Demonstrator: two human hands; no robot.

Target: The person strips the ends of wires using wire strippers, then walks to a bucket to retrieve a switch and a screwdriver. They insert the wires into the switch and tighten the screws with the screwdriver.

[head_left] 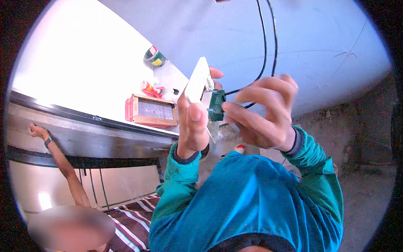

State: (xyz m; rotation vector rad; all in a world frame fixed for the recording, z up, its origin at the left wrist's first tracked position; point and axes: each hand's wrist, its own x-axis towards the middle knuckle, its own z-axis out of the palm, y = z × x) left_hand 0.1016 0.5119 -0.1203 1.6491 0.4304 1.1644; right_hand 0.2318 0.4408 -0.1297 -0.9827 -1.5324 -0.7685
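Note:
In the head view, my left hand [194,122] grips a white electrical wall plate [196,82], held on edge in front of me with the thumb on its near side. A dark green module [217,105] is at its back, facing right. My right hand [268,111] is at the module, fingers bent and slightly blurred, with a fingertip against or very close to it. Anything pinched there is hidden. Two black cables [264,50] hang from above, run behind the right fingers and reach toward the module.
A pale blue wall [319,38] stands ahead. On the ledge to the left are a red-and-wood box [153,111], a red-and-white packet [152,89] and a green tub [155,57]. Another person's raised arm [67,164] rests against the dark ledge edge at lower left.

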